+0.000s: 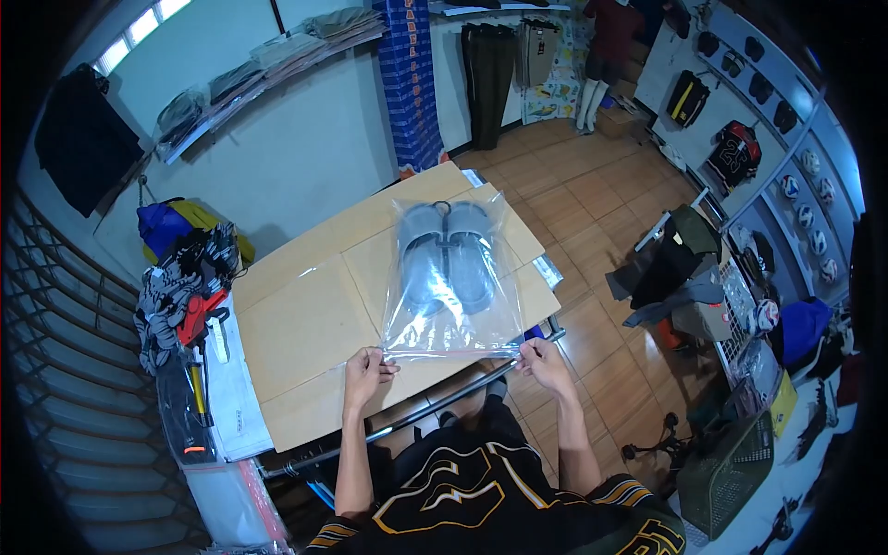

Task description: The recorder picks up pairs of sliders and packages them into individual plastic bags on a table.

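A clear plastic bag (454,331) lies on the cardboard sheet (298,326) that covers the table. Inside it sits a pair of grey slide sandals (444,257), side by side with a dark loop at their top end. My left hand (371,374) pinches the bag's near left corner between thumb and fingers. At the near right corner, my right hand (542,362) grips the bag the same way. Between both hands the bag's near edge is stretched out, with a reddish strip along it. Glare on the plastic hides part of the sandals.
Left of the cardboard are patterned gloves (170,298), a red tape dispenser (200,316), a yellow-handled tool (199,388) and a stack of clear bags (232,503). A metal rail (458,392) runs along the table's near edge. A green plastic basket (728,472) stands at right.
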Tool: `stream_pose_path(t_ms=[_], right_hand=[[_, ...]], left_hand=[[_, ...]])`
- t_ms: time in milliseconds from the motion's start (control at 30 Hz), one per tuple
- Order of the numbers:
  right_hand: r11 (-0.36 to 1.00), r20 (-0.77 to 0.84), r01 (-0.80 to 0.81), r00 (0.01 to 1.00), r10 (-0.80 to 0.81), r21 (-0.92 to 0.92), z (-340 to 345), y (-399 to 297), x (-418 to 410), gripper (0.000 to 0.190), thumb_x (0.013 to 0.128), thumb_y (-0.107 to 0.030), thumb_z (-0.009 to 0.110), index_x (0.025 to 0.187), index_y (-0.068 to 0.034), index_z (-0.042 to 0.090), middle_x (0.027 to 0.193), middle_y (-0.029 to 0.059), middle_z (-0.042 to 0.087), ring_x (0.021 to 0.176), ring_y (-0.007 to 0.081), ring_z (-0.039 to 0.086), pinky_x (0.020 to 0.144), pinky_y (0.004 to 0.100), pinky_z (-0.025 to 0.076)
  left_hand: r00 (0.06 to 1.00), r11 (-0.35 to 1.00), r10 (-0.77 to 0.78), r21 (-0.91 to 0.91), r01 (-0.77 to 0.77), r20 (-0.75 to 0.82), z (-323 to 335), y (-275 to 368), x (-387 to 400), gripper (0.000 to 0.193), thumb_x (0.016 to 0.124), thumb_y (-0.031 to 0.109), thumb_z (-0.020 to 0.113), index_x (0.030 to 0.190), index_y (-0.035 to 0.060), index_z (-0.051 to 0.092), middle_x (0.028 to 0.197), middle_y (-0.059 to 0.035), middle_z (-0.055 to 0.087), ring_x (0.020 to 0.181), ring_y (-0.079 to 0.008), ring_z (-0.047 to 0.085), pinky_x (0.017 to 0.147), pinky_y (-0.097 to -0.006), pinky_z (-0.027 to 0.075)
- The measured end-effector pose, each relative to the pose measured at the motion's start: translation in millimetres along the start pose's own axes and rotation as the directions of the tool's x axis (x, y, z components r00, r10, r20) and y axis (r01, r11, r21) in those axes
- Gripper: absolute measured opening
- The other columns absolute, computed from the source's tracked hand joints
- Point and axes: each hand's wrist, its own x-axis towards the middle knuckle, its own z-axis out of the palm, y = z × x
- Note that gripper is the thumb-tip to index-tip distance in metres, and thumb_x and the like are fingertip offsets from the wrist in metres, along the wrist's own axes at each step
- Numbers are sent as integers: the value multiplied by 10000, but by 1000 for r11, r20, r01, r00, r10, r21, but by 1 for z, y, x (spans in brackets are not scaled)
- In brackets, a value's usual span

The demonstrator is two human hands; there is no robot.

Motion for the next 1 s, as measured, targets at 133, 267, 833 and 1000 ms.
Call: stream_pose_path(t_ms=[133, 267, 833, 1000], right_hand=[[1000, -32, 20, 999, -19, 22, 4, 6, -3, 264, 1023, -230, 543, 970, 24, 593, 781, 66, 642, 651, 115, 635, 573, 245, 522], [998, -70, -10, 997, 15, 59, 13, -2, -10, 239, 1017, -206, 546, 950, 18, 591, 786, 71, 642, 657, 119, 638, 575, 240, 519], [950, -110, -125, 981, 162, 288, 33, -16, -21, 197, 969, -237, 630, 958, -40, 635, 846, 45, 678, 698, 122, 653, 598, 244, 509], [947, -114, -29, 991, 69, 319, 32, -1, -16, 252, 942, -286, 676, 1017, -46, 652, 879, 59, 686, 711, 129, 660, 609, 250, 519]], left_hand=[[999, 999, 43, 31, -44, 9, 3, -5, 0, 269, 1060, 234, 449, 1006, -10, 550, 882, -92, 653, 776, -175, 696, 666, -271, 561], [999, 999, 34, 1, -34, 5, 1, -7, -1, 277, 1049, 236, 462, 989, -18, 558, 868, -101, 658, 755, -171, 696, 650, -268, 567], [990, 989, -116, -88, 122, 77, 17, 8, -3, 212, 1006, 188, 538, 953, -8, 599, 843, -113, 688, 719, -145, 674, 581, -237, 546], [994, 988, -29, -149, 45, 103, 21, 4, 1, 193, 1011, 181, 539, 941, 18, 614, 793, -85, 684, 660, -114, 649, 543, -206, 516]])
